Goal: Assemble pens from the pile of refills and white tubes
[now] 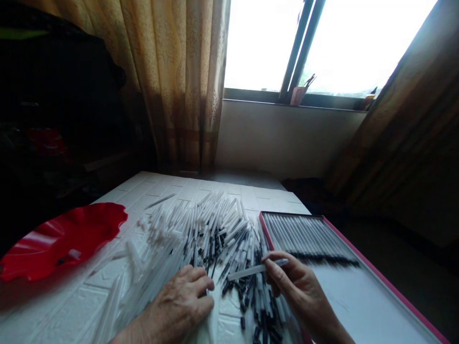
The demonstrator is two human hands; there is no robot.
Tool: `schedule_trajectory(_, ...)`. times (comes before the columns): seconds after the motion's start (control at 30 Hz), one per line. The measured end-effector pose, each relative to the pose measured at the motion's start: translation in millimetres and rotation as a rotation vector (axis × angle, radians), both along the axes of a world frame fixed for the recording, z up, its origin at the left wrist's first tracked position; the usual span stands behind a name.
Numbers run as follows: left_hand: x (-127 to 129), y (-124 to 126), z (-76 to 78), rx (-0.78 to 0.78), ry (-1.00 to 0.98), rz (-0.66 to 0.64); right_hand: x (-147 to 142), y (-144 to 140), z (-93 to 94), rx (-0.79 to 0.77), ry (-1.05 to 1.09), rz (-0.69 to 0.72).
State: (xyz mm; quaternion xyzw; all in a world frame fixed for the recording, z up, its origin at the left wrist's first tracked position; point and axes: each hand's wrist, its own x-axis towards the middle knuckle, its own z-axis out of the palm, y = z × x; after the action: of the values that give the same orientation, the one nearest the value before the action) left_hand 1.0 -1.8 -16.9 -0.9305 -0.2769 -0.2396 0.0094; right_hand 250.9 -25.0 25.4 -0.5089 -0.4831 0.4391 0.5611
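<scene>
My right hand (299, 291) pinches a translucent white pen barrel (247, 272) between thumb and fingers, above the right side of the pile. The barrel lies almost level, its plain end towards the left. My left hand (182, 298) rests low at the near edge of the pile with its fingers curled together; what they grip, if anything, is hidden. Between and beyond both hands spreads a heap of loose clear pen barrels (161, 260). Black pen caps (244, 298) and dark thin parts are scattered by my right hand.
To the right lies a shallow pink-rimmed tray (358, 301) with a row of pens (304, 234) along its far end, black ends towards me. A red wavy-edged bowl (82, 234) stands at the left on the white brick-patterned table top (139, 184). Behind are curtains and a window.
</scene>
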Motion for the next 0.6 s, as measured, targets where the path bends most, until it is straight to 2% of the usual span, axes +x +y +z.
schedule_trajectory(0.17,0,1,4.2,0.118,0.119,-0.023,-5,-3,1.4,-0.004,-0.025,0.035)
schedule_trajectory(0.23,0,-1,12.7,0.079,0.12,-0.015,-5,-1,0.4,-0.014,0.002,0.03)
schedule_trajectory(0.3,-1,-3,22.5,-0.024,0.041,0.0,-4,1,-2.1,-0.047,0.06,0.029)
schedule_trajectory(0.37,-2,-4,29.0,-0.108,-0.168,0.047,-3,3,-5.6,-0.103,0.131,0.046)
schedule_trajectory(0.47,-5,-1,29.3,-0.213,-0.533,0.137,-3,7,-9.9,-0.194,0.236,0.069)
schedule_trajectory(0.6,-6,6,27.6,-0.549,-1.054,0.305,-7,8,-10.9,-0.255,0.32,0.093)
